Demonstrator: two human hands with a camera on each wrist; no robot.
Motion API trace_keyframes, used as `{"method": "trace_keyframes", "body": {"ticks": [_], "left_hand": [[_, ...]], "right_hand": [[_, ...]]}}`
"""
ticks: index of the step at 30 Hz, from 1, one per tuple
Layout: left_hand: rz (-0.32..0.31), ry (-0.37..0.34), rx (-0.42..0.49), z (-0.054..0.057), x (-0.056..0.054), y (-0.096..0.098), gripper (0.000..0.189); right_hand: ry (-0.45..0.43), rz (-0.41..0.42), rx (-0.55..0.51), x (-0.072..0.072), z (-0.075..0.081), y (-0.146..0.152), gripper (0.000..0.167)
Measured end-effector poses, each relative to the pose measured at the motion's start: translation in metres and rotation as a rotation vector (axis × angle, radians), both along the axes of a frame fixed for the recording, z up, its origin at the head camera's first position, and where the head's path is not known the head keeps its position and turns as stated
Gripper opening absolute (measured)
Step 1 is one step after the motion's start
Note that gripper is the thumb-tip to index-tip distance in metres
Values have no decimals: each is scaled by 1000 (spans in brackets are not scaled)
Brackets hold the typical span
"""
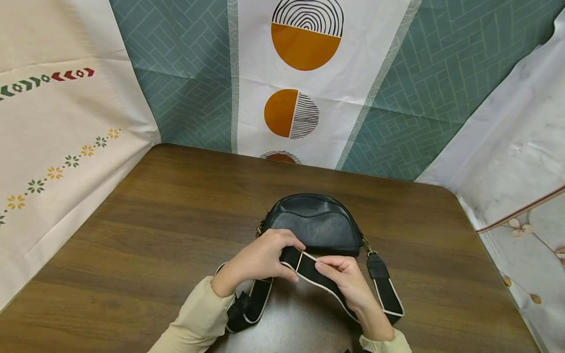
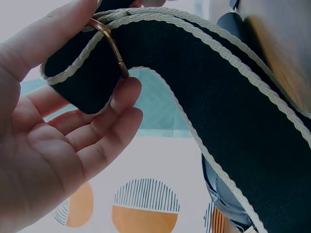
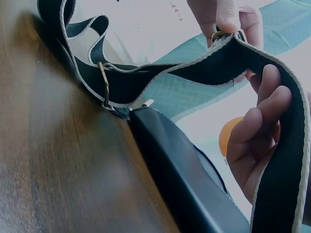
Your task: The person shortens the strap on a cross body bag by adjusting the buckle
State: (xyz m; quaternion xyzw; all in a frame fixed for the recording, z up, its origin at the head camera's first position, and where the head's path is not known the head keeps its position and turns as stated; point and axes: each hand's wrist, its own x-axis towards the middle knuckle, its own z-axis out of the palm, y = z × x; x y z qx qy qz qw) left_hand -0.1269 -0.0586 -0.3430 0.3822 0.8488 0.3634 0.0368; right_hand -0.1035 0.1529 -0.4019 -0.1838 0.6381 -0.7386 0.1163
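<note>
A black half-moon shoulder bag lies on the table with its wide black strap, edged in cream braid, looped toward the person. My left hand grips the strap at a thin gold slider, thumb and fingers at its two ends. In the left wrist view, a fold of strap pokes out past that slider. Just to the right, my right hand pinches the strap between thumb and fingers. A second gold buckle sits lower on the strap, near the bag's left end.
The brown wooden table extends around the bag. Gold clasp hardware joins the strap's leather tab to the bag's right end. Patterned cloths hang behind, with a teal one at the back and pale ones on both sides.
</note>
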Motion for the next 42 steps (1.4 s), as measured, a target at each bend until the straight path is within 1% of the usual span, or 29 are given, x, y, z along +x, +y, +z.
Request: {"method": "trace_keyframes", "body": {"ticks": [5,7,10,12,17,21,24,29,35,38,42], "left_hand": [[-28,19,-14,1,2,6,49],[-34,40,-22,1,2,8,49],[-30,68,-32,1,3,9,50],[-24,73,-35,2,3,9,50],[-22,50,-25,2,3,7,50],[-13,51,-16,3,3,3,51],[-9,63,-3,3,3,1,51],[-14,83,9,3,2,0,50],[-13,90,18,2,2,-1,50],[-15,83,15,2,1,-2,50],[-20,65,-5,2,1,-2,49]], "right_hand": [[21,-30,16,-1,1,-7,34],[35,-46,22,-1,1,-11,33],[49,-65,34,-1,0,-13,33],[51,-69,38,-1,0,-14,32],[26,-45,44,-1,2,-13,28],[5,-28,48,-1,3,-6,24],[19,-34,56,0,4,2,23],[47,-40,56,1,2,13,25],[93,-20,37,1,1,18,30],[115,-16,28,0,0,17,29],[116,-5,22,0,-1,15,30]]}}
